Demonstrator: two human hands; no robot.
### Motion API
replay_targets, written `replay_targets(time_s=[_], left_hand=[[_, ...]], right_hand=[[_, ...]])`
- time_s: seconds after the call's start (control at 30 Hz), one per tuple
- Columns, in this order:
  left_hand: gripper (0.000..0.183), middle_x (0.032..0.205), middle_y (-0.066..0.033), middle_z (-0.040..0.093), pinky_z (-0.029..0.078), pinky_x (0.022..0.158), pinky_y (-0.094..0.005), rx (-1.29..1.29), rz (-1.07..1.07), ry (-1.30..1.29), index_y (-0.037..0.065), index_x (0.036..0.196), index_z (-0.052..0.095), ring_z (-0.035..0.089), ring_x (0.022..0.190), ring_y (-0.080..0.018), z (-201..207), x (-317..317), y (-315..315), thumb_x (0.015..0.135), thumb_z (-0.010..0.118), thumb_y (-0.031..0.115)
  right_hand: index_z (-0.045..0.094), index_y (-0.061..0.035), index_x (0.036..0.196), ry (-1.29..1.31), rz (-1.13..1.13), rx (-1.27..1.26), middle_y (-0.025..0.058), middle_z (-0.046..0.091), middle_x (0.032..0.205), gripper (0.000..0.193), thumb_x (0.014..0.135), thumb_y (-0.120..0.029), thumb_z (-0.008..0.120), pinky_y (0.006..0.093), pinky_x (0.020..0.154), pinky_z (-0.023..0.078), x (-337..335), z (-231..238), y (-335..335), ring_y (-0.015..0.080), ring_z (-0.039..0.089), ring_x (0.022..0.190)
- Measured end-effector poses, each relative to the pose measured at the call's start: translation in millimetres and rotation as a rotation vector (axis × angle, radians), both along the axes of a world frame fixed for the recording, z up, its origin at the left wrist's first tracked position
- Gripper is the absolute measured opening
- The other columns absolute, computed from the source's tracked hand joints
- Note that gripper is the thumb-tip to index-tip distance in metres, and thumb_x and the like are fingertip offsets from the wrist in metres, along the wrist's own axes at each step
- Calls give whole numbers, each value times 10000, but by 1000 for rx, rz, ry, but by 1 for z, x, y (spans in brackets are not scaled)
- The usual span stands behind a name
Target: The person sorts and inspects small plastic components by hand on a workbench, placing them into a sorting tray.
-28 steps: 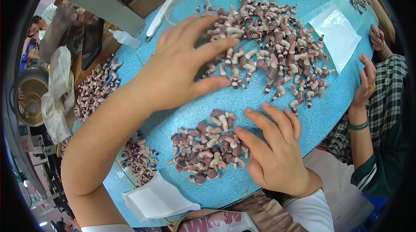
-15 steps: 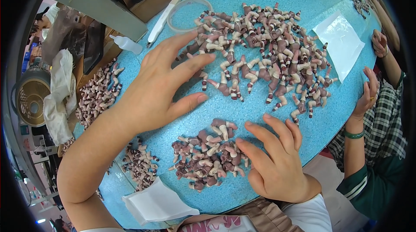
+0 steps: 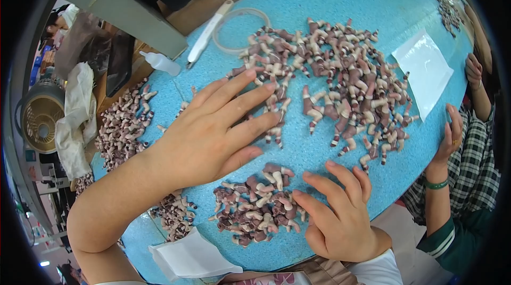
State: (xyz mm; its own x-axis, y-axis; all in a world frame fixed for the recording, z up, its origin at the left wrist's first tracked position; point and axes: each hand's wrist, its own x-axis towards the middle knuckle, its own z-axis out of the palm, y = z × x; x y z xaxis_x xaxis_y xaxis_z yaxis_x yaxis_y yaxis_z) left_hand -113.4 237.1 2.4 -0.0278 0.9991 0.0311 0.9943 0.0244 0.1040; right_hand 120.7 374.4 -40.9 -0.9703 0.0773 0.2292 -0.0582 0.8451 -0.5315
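A large pile of small figurine parts (image 3: 354, 72), brown, pink and cream with leg-like shapes, spreads over the blue table. My left hand (image 3: 213, 125) lies palm down with its fingers stretched over the near left side of this pile. Several parts (image 3: 274, 125) sit at and beyond its fingertips; what is under the palm is hidden. Closer to me is a smaller heap of the same parts (image 3: 255, 205). My right hand (image 3: 340, 213) rests at the right side of that heap, fingers apart and slightly bent, its forefinger near the heap's edge, holding nothing visible.
More parts lie in heaps at the left (image 3: 125, 125) and lower left (image 3: 175, 216). White sheets (image 3: 191, 255) (image 3: 424, 72), a white pen-like tool (image 3: 210, 34), a clear ring (image 3: 215, 32) and a small squeeze bottle (image 3: 161, 64) are around. Another person's hand (image 3: 450, 138) is at the right edge.
My left hand has come nearer to me, its fingers now flatter, and several parts have been drawn away from the large pile, leaving a gap. The right hand stays beside the smaller heap.
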Motion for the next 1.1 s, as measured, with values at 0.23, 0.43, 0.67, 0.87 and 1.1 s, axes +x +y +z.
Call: replay_targets(time_s=[0.23, 0.43, 0.67, 0.87, 1.1], left_hand=[[205, 1092, -134, 608, 417, 929, -474, 162, -48, -238, 46, 968, 617, 558, 1065, -360, 11, -6, -8, 839, 625, 205], [239, 987, -121, 578, 455, 850, -364, 426, 135, -215, 29, 1020, 612, 582, 942, -309, -3, -30, 34, 789, 663, 61], [228, 929, -77, 573, 482, 769, -311, 306, 228, -338, 42, 1054, 637, 587, 862, -212, -13, -33, 51, 846, 671, 129], [254, 865, 0, 584, 464, 719, -242, 332, 591, -916, 6, 1056, 583, 540, 810, -66, 3, -40, 38, 955, 564, 238], [268, 840, -57, 576, 440, 681, -260, -210, 726, -348, -1, 1098, 558, 545, 779, -123, 32, -48, 23, 919, 577, 198]], right_hand=[[666, -136, 1078, -20, -2, -9, 62, 568, 1209, 383, 717, -175, 545, 497, 1039, 195, 0, 0, -1, 299, 438, 1209], [665, -107, 1015, -49, -9, -79, 94, 593, 1161, 386, 648, -84, 547, 543, 1052, 190, -1, 3, -2, 356, 437, 1210], [682, -146, 1052, -40, -20, -25, 45, 589, 1184, 376, 699, -160, 553, 498, 1043, 204, 0, 3, -1, 293, 456, 1193], [667, -109, 994, -52, -25, -72, 85, 604, 1145, 362, 647, -88, 567, 540, 1048, 209, 2, 5, 1, 356, 459, 1188], [679, -123, 1007, -48, -21, -63, 65, 607, 1144, 350, 670, -123, 582, 520, 1045, 213, -1, 4, -1, 326, 464, 1180]])
